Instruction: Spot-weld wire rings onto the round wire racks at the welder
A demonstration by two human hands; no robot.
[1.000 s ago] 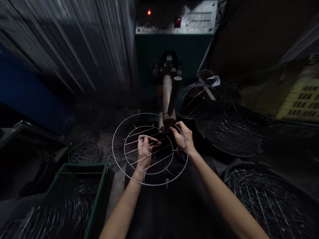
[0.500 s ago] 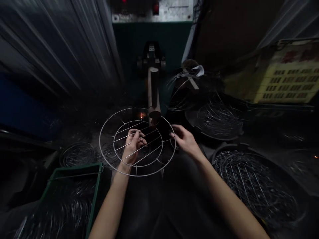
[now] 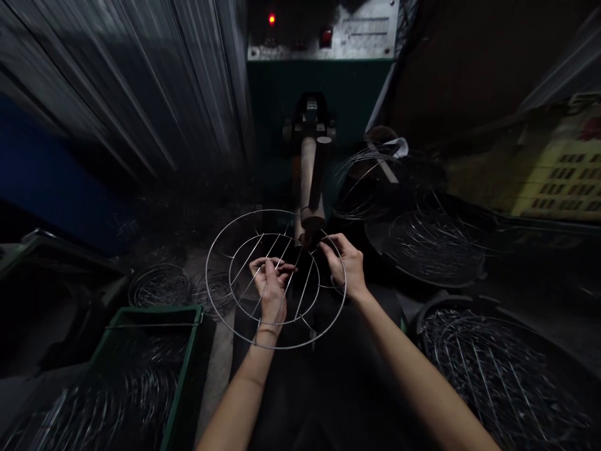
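Below the rod (image 3: 307, 175), gripping in the left hand (image 3: 272, 288) a rack (image 3: 303, 289) turned since half a second ago; with right hand (image 3: 347, 263) nearer in, narrow-fingered, cannot tell whether on wire.

The rack (image 3: 307, 282) is bare, shiny wire: a large outer ring (image 3: 287, 348), a smaller inner ring (image 3: 275, 324) set inside it, and short spokes (image 3: 308, 325) bridging the gap between the two. Several straight, roughly parallel bars (image 3: 242, 268) cross the inner ring, slanting from far right to near left. It is held up off the floor in the middle of the scene, face up, its far right side partly hidden.
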